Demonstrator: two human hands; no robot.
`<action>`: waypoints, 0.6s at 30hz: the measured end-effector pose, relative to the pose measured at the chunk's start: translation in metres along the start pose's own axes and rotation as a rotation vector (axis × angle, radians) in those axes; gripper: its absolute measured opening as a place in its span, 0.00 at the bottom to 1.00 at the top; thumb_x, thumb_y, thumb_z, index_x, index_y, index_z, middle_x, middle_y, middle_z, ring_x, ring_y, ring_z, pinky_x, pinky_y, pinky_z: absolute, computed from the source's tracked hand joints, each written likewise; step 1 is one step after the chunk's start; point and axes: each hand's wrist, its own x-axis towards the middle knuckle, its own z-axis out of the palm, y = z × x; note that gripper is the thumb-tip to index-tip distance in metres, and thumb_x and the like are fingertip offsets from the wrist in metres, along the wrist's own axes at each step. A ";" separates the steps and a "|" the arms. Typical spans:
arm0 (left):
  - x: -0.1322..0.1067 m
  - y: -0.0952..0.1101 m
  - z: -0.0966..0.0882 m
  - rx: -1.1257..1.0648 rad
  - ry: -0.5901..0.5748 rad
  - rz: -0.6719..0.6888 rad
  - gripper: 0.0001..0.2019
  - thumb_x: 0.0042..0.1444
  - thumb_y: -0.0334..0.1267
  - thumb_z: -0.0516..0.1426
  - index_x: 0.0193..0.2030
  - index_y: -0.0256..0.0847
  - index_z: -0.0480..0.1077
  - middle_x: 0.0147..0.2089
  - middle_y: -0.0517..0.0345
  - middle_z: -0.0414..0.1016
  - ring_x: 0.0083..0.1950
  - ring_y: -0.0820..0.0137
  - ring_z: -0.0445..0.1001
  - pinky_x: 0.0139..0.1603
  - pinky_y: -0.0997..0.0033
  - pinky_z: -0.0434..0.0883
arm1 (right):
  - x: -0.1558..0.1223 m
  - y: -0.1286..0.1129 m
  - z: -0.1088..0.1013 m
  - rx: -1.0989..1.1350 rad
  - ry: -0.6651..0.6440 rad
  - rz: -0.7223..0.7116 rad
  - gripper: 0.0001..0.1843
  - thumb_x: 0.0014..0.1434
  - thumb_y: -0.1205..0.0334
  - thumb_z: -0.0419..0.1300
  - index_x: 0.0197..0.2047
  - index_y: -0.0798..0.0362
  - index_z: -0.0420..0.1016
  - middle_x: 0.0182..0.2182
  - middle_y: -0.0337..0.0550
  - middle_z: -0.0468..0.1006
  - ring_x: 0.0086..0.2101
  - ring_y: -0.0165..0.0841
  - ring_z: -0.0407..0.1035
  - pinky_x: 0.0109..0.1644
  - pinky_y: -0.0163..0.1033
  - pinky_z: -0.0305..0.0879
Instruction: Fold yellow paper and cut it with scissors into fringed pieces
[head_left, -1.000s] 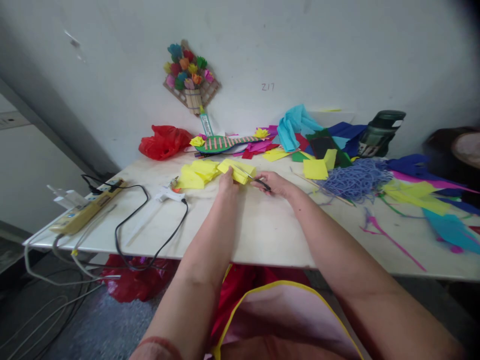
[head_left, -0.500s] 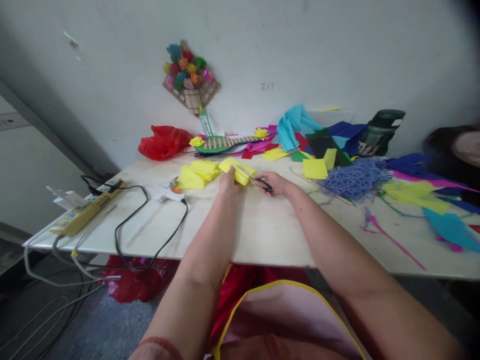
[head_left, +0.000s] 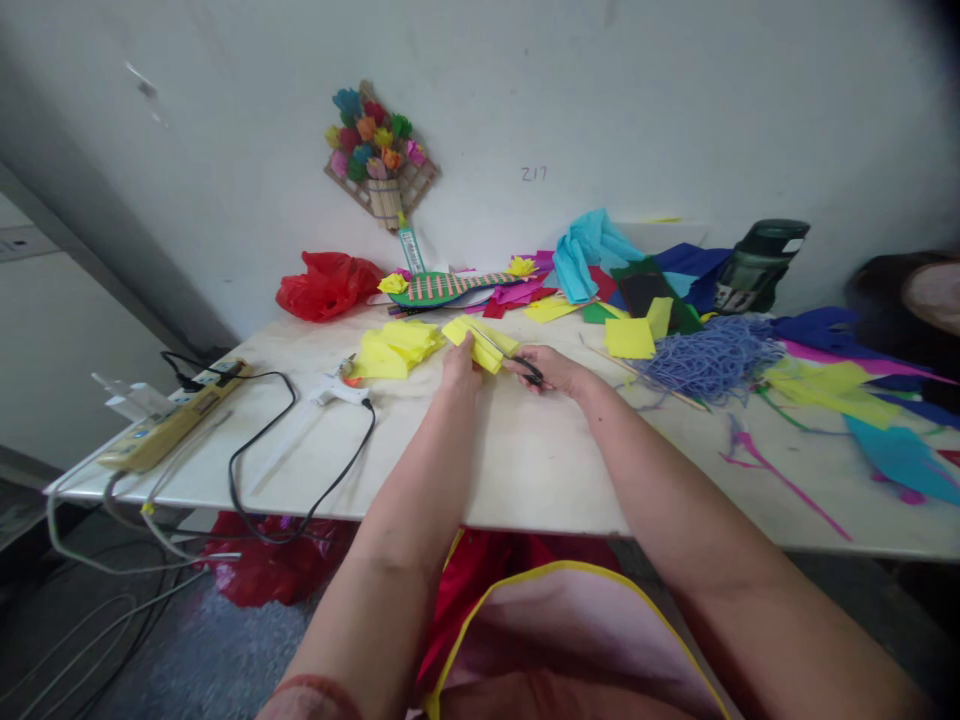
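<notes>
My left hand [head_left: 459,367] pinches a folded piece of yellow paper [head_left: 480,344] just above the white table [head_left: 525,460]. Black-handled scissors [head_left: 511,360] are gripped in my right hand [head_left: 553,370], their blades reaching into the yellow paper from the right. A loose heap of more yellow paper [head_left: 394,348] lies just left of my left hand.
A glue gun [head_left: 330,388] with a black cable and a yellow power strip [head_left: 169,420] sit at the left. Coloured paper scraps, blue yarn [head_left: 712,358], a dark bottle [head_left: 757,265] and a red bag [head_left: 326,283] crowd the back and right. Another person's head shows at the far right edge.
The scissors and the yellow paper have shifted slightly; the paper is tipped up a little more. Both arms stay where they were.
</notes>
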 end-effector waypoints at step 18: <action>-0.004 0.005 0.002 -0.031 0.032 -0.007 0.07 0.52 0.30 0.54 0.39 0.38 0.67 0.37 0.53 0.73 0.40 0.68 0.73 0.43 0.67 0.71 | 0.006 0.005 0.000 0.012 0.019 -0.049 0.14 0.47 0.54 0.61 0.27 0.55 0.64 0.12 0.29 0.62 0.10 0.20 0.54 0.11 0.27 0.45</action>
